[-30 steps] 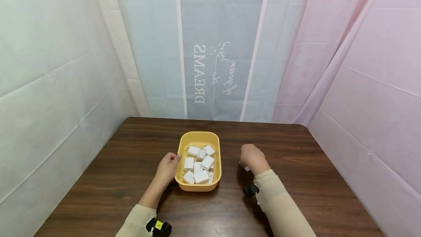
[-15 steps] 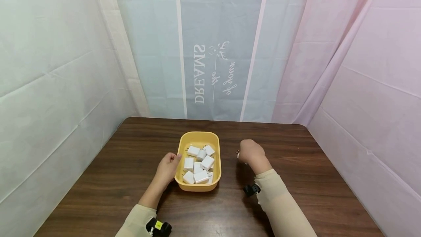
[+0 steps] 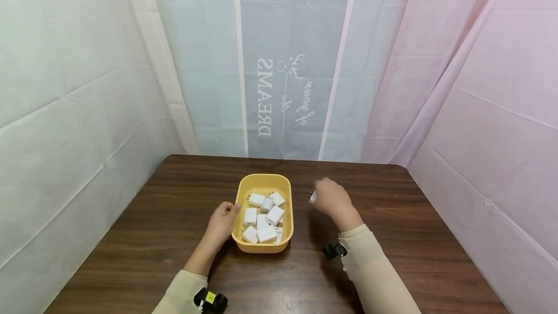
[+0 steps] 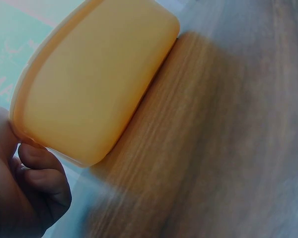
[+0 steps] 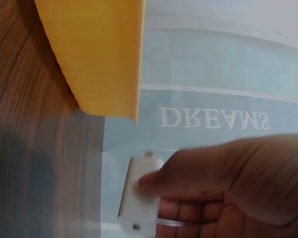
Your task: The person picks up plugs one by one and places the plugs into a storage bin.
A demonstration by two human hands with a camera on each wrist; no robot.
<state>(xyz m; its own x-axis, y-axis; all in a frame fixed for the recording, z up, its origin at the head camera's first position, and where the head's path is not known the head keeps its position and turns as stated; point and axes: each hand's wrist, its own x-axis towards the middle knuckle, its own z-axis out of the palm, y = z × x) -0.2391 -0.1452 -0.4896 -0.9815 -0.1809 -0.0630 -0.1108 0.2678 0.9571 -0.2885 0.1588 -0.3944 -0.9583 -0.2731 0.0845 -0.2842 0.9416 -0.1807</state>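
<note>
A yellow plastic basket [image 3: 263, 248] stands on the table, holding several white charger plugs [image 3: 267, 234]. My left hand [image 3: 222, 223] pinches its left rim between thumb and curled fingers, and the left wrist view shows the grip at one corner of the basket [image 4: 94, 84]. To the right of the basket, my right hand [image 3: 333, 201] holds a white charger plug [image 3: 313, 197] above the table, prongs toward the basket. Close up in the right wrist view, the thumb presses on the charger plug [image 5: 139, 198], whose port end is visible. Fingers behind it are partly hidden.
The dark wooden table [image 3: 174, 197] carries the basket between both hands. A light blue printed curtain [image 3: 283, 62] hangs behind the table's far edge. White cloth [image 3: 65, 86] closes in the left side, and pinkish-white cloth [image 3: 501, 110] the right.
My right hand has lifted from near the tabletop and moved a little farther away and left, bringing the charger plug into sight. The left hand and basket have stayed in place.
</note>
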